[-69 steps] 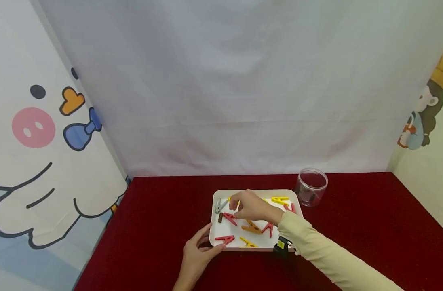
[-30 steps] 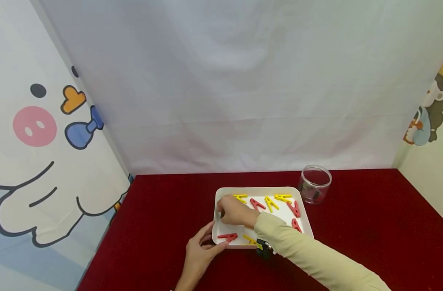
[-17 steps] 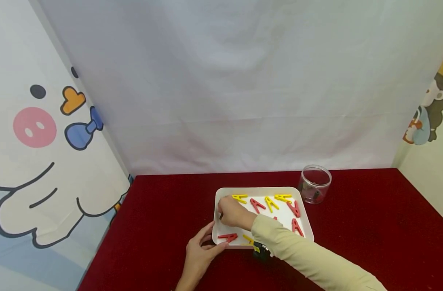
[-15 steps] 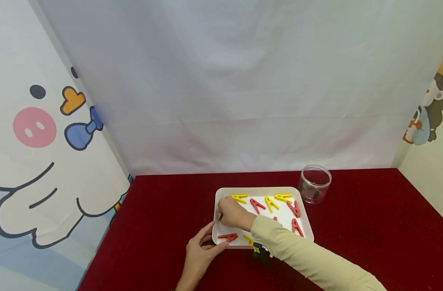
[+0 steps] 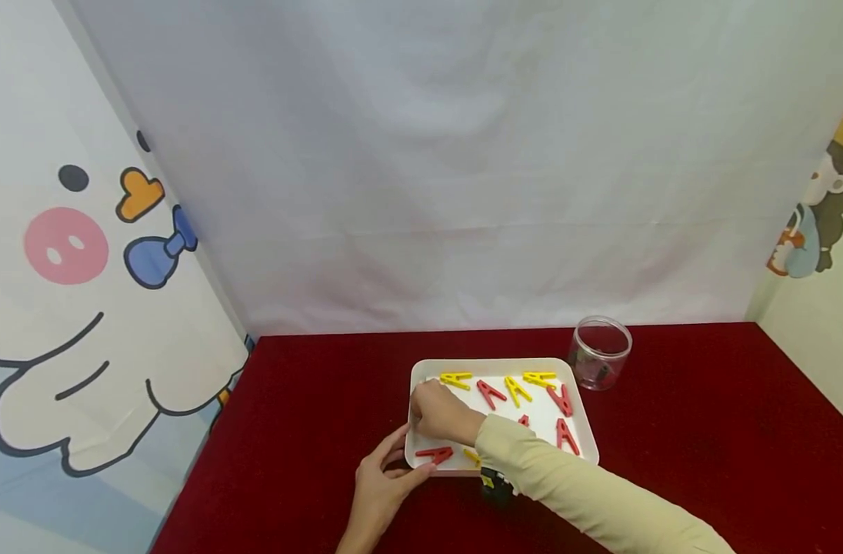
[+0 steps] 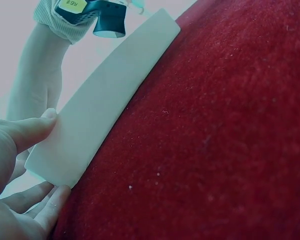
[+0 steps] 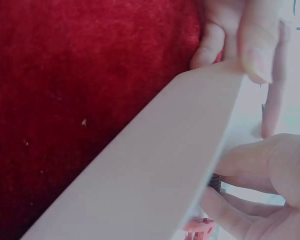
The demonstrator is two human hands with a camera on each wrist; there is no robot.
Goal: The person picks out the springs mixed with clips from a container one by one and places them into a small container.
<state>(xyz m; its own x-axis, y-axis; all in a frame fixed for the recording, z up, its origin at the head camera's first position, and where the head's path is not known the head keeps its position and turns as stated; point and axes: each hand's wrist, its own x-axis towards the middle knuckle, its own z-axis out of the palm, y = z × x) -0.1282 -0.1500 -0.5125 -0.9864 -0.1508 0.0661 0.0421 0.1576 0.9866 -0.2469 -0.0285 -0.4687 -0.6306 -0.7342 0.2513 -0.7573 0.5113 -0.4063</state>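
In the head view my left hand point(image 5: 380, 488) grips the near left corner of a white tray point(image 5: 591, 446), thumb on the rim and fingers at the side. My right hand point(image 5: 445, 415) is inside the tray by its left wall, fingers pointing down. In the right wrist view its fingers point(image 7: 235, 210) pinch a small dark ridged piece point(image 7: 216, 183), mostly hidden by them. Around the hand lie red and yellow spring clips, among them a red clip point(image 5: 435, 455) just in front and a yellow clip point(image 5: 456, 380) behind. The right forearm covers part of the tray.
A clear round jar point(image 5: 600, 354) with a few dark things inside stands behind the tray's right corner. Dark red cloth point(image 5: 311, 415) covers the table. A pale curtain point(image 5: 421, 192) rises at the back edge. A black wrist camera point(image 5: 496, 486) hangs under the right sleeve.
My right hand has moved left from the tray's middle to the brown piece by the left wall, then shifted slightly nearer, its fingers now hiding that piece. The left hand stays at the corner.
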